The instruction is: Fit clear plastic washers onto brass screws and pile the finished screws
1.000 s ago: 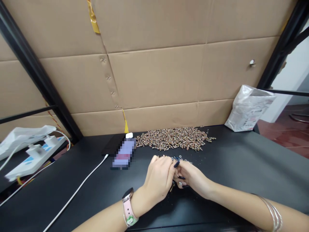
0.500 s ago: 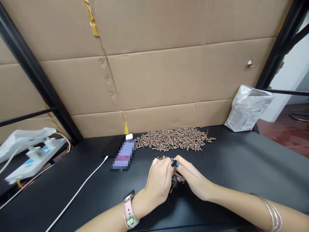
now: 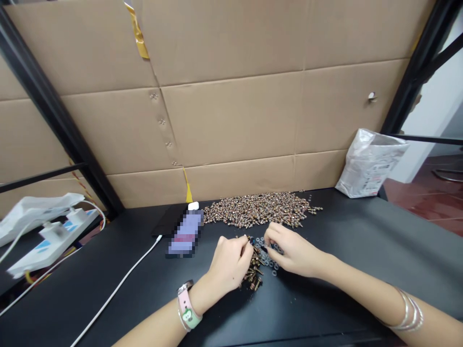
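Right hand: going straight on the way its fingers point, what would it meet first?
Probably the loose washers just ahead of the right hand, then the left hand; depth is unclear.

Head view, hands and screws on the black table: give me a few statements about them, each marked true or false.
1. The left hand and right hand are at a small heap of screws and dark washers. True.
2. The large screw pile lies nearer the person than the hands. False: it lies beyond them, by the cardboard wall.
3. A watch sits on the left wrist. True.
4. The white bag stands at the left end of the table. False: it stands at the far right.
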`<action>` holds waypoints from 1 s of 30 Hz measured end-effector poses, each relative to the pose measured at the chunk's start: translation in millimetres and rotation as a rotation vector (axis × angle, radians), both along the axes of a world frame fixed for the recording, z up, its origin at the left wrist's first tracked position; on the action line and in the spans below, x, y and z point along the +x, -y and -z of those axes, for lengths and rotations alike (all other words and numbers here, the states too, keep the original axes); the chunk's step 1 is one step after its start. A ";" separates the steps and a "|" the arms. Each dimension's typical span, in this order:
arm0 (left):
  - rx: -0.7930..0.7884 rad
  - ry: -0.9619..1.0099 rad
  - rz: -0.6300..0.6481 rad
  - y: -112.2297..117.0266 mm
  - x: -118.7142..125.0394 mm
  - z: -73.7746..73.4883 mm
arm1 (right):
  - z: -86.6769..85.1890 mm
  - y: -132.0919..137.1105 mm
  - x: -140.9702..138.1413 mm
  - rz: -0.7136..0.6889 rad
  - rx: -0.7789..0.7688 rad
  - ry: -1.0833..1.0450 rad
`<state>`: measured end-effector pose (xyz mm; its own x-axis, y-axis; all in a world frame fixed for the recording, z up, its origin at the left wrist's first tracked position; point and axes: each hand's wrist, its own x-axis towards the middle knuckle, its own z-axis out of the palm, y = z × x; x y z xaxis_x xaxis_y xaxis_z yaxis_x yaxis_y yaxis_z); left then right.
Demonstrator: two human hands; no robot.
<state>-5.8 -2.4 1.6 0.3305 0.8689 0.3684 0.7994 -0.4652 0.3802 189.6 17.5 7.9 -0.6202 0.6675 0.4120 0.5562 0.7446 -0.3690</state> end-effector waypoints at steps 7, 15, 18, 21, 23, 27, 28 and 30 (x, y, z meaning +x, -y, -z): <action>0.079 -0.151 -0.100 -0.8 -0.4 4.8 | -0.3 -29.3 20.7 0.096 0.080 0.035; 0.105 -0.087 -0.080 1.3 -4.6 -1.6 | 9.4 -57.7 35.6 0.151 0.107 0.008; 0.102 -0.010 -0.091 2.1 -3.9 -1.9 | 16.4 -66.0 36.6 0.175 0.172 0.066; 0.088 0.064 -0.090 2.6 -2.6 -0.8 | 20.1 -70.0 35.5 0.170 0.190 0.090; 0.069 0.101 -0.062 2.9 -2.2 -0.5 | 19.1 -69.0 33.8 0.166 0.195 0.078; 0.043 0.169 0.024 3.3 -2.9 -1.5 | 11.2 -55.9 24.9 0.116 0.190 -0.035; 0.039 0.195 0.038 3.4 -3.0 -1.7 | 9.0 -50.4 20.8 0.095 0.194 -0.091; 0.009 0.290 0.069 3.4 -2.4 -1.4 | 5.5 -37.9 10.8 0.059 0.216 -0.215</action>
